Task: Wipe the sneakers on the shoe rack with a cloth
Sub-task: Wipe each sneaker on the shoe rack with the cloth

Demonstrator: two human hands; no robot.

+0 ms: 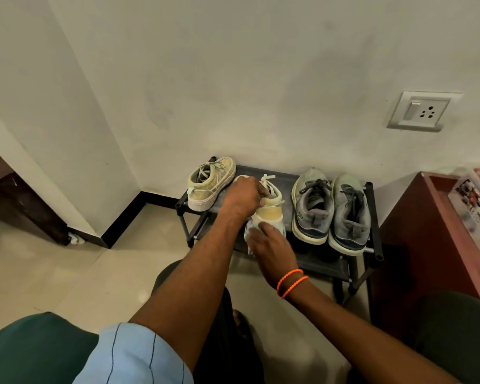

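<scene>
While the black shoe rack against the wall carries a grey pair and one yellow sneaker, its mate is tipped up, probably to expose the heel for wiping. Left hand grips its collar; right hand, fingers curled, presses the pale cloth against the heel.

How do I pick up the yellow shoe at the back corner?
Grab the yellow sneaker by its open collar from above: it sits upright on the shoe rack with its heel toward you and the opening facing up, so fingers can slip in and pinch the heel.
</scene>
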